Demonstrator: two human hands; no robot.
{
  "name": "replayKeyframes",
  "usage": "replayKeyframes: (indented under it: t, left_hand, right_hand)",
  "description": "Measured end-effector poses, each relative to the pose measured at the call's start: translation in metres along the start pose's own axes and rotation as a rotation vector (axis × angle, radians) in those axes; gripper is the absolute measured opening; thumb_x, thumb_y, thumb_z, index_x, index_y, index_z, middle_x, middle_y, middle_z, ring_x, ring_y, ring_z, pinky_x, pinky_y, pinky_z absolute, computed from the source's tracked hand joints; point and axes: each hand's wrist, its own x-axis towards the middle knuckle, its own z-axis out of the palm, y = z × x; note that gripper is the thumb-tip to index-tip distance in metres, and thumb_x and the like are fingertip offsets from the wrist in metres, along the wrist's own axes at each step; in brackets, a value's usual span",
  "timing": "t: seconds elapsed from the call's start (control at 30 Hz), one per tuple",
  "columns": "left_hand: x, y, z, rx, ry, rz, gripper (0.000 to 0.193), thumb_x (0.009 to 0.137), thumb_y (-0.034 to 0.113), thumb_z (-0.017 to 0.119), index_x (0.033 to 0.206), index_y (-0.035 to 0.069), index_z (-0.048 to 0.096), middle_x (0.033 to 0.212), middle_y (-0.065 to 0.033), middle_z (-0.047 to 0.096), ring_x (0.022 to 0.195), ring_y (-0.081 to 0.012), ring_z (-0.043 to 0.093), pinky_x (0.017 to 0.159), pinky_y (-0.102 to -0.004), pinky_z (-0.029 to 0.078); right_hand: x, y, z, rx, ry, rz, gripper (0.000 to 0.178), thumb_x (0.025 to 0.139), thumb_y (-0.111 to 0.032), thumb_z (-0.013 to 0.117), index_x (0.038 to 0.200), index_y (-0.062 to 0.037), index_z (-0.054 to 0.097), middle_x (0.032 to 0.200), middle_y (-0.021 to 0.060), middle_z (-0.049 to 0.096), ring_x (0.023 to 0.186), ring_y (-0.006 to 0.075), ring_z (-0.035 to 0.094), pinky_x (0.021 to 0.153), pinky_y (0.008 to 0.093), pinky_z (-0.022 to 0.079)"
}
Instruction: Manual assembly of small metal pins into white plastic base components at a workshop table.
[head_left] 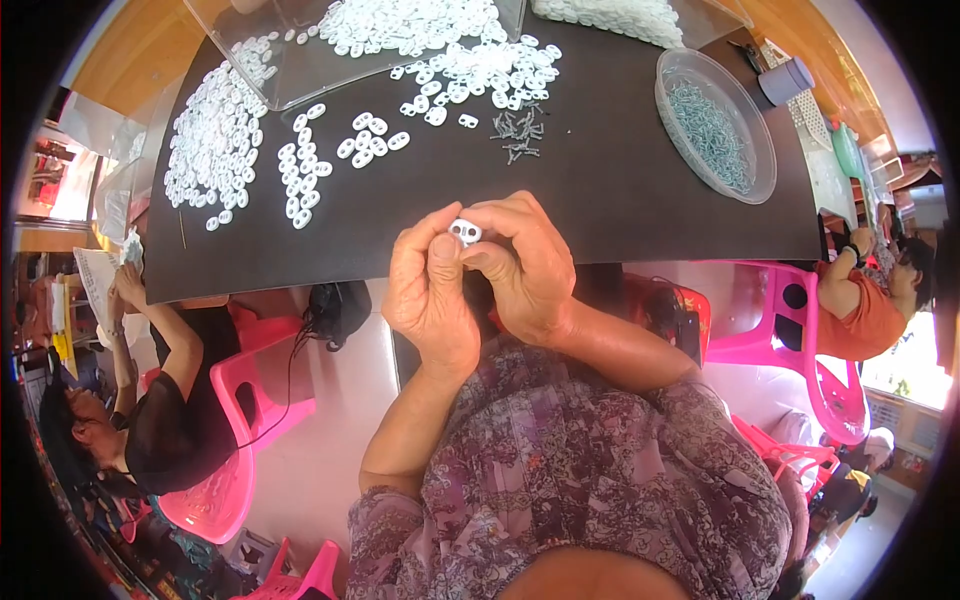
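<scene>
Just over the near edge of the dark table, my left hand [428,290] and my right hand [528,268] meet, thumbs and forefingers closed on one small white oval piece with two holes [465,231]. Whether a screw sits in it I cannot make out. Beyond my hands lie a small heap of dark screws [518,130], a loose cluster of white oval pieces [370,142] and a column of the same pieces [300,170]. Larger piles of them [215,140] spread at the far left and far middle.
A round see-through tub [766,165] of greenish screws stands at the right of the table [600,200]. A see-through tray [345,88] with white pieces is at the back. People sit on both sides; pink plastic chairs [770,310] flank me. A grey cup [787,80] stands far right.
</scene>
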Motion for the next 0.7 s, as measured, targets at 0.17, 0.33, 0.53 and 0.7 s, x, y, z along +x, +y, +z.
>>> replayKeyframes:
  t: [0.17, 0.33, 0.53, 0.7]
  left_hand:
    - [-0.003, -0.008, -0.004, 0.02, -0.042, 0.07, 0.018, 0.094, 0.012, 0.054, 0.102, -0.003, 0.058, 0.094, -0.0038, 0.058, 0.081, -0.0074, 0.05, 0.075, -0.0219, 0.043]
    - [-0.008, -0.006, -0.003, 0.017, -0.048, 0.086, 0.019, 0.095, 0.015, 0.052, 0.1, -0.003, 0.057, 0.089, -0.0003, 0.049, 0.082, -0.0064, 0.046, 0.075, -0.0217, 0.041]
    - [-0.008, -0.006, -0.003, 0.091, -0.03, 0.15, 0.019, 0.095, 0.017, 0.053, 0.096, -0.002, 0.056, 0.084, 0.0005, 0.046, 0.077, -0.0062, 0.042, 0.071, -0.0206, 0.038]
    - [-0.005, -0.014, -0.007, 0.138, -0.045, 0.202, 0.018, 0.095, 0.015, 0.051, 0.096, -0.003, 0.054, 0.073, -0.0026, 0.048, 0.064, -0.0079, 0.043, 0.056, -0.0213, 0.037]
  right_hand:
    - [0.0, 0.001, 0.002, 0.001, 0.022, -0.02, 0.028, 0.072, 0.003, 0.067, 0.097, -0.0001, 0.056, 0.086, 0.011, 0.06, 0.07, 0.0236, 0.054, 0.06, 0.032, 0.045]
    - [-0.001, 0.002, 0.003, -0.01, 0.018, -0.083, 0.025, 0.073, 0.001, 0.065, 0.097, 0.0008, 0.055, 0.086, 0.0126, 0.058, 0.068, 0.0246, 0.052, 0.059, 0.0323, 0.044]
    - [-0.002, 0.003, 0.004, 0.003, -0.012, -0.14, 0.026, 0.075, 0.001, 0.064, 0.098, 0.0017, 0.053, 0.085, 0.0134, 0.057, 0.068, 0.0251, 0.052, 0.058, 0.0326, 0.043]
    - [-0.006, 0.006, 0.007, -0.014, -0.021, -0.141, 0.016, 0.085, -0.003, 0.059, 0.099, 0.0024, 0.053, 0.086, 0.0131, 0.057, 0.068, 0.0228, 0.051, 0.057, 0.0299, 0.043]
